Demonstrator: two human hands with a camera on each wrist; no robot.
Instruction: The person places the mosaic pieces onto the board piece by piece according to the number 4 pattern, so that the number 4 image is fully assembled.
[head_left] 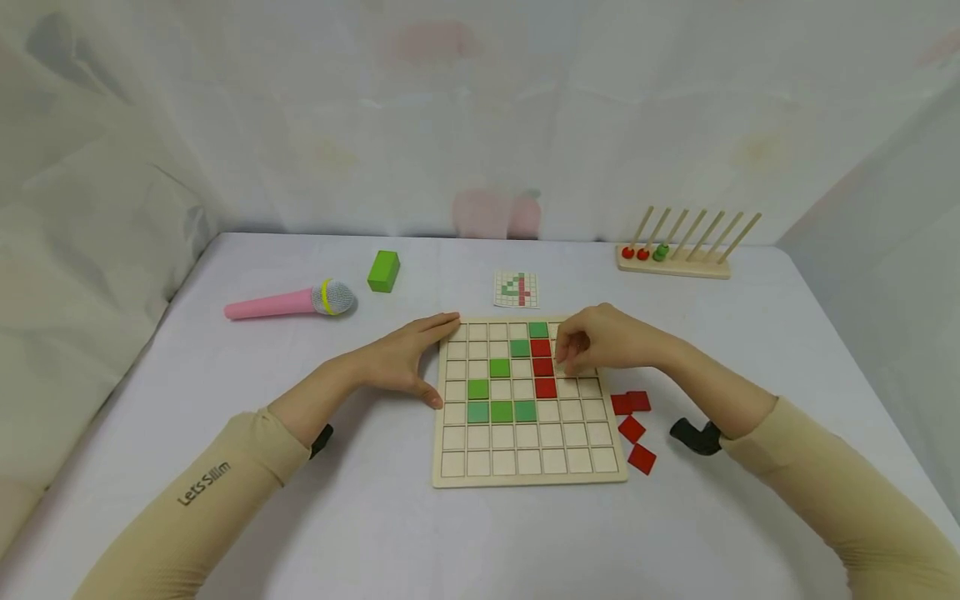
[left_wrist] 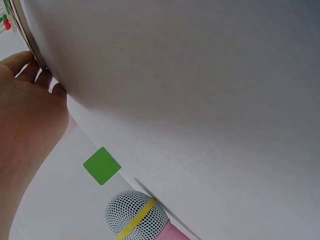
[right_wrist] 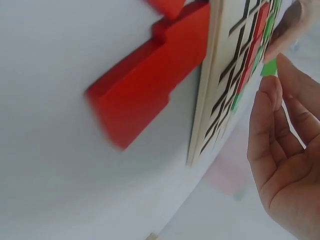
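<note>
A square wooden grid board [head_left: 528,479] lies on the table, with several green tiles [head_left: 499,367] and a column of three red tiles [head_left: 542,367] in its cells. Spread along its upper left corner and left edge, my left hand [head_left: 405,354] touches the board with fingers and thumb. My right hand [head_left: 611,337] hovers over the board's right side, just right of the red column. Its fingers are loosely bent, and nothing shows between fingertips and thumb in the right wrist view. Several loose red tiles [head_left: 632,429] lie beside the board's right edge, some overlapping.
A small pattern card [head_left: 516,289] lies behind the board. Back left are a green block [head_left: 384,272] and a pink toy microphone [head_left: 288,302]. At the back right stands a wooden peg rack [head_left: 672,265] with red and green beads. White cloth [head_left: 375,125] hangs behind the table.
</note>
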